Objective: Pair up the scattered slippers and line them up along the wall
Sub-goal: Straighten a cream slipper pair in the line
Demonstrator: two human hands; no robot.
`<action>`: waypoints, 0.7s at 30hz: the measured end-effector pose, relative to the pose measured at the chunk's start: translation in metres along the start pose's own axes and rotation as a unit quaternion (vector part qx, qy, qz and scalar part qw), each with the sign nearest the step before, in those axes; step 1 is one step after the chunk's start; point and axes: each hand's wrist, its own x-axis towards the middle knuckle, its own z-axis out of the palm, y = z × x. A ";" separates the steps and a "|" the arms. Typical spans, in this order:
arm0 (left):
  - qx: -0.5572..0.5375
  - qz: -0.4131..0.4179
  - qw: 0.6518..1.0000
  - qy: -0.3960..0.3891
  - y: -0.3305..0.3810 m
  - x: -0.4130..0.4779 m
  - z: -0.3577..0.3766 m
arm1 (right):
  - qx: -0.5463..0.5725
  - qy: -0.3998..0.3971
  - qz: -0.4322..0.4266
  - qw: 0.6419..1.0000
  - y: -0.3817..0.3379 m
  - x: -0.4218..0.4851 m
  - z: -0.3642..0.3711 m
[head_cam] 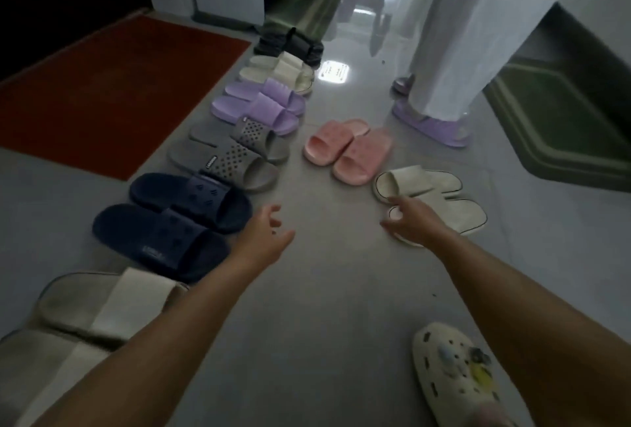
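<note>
A row of paired slippers runs along the left: beige, navy, grey perforated, lilac, cream and black. In the middle of the floor lie a pink pair and a cream pair with dark trim. My right hand rests over the toe of the nearer cream slipper, fingers spread, gripping nothing that I can see. My left hand hovers open beside the navy pair, holding nothing.
A red mat lies left of the row. A green mat sits at the right. Another person in pale trousers and lilac slippers stands ahead. My own foot wears a cream clog at bottom right.
</note>
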 end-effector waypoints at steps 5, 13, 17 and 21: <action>-0.054 -0.037 0.998 -0.014 0.073 0.039 0.061 | -0.052 -0.091 0.049 0.993 0.036 0.072 -0.073; 0.017 -0.071 0.993 -0.090 0.135 0.118 0.159 | -0.163 -0.210 0.017 0.964 0.104 0.168 -0.064; 0.035 -0.092 0.992 -0.083 0.126 0.143 0.172 | -0.029 -0.257 0.071 0.963 0.109 0.196 -0.043; 0.056 -0.116 0.989 -0.076 0.112 0.158 0.193 | 0.049 -0.304 0.143 0.941 0.125 0.209 -0.046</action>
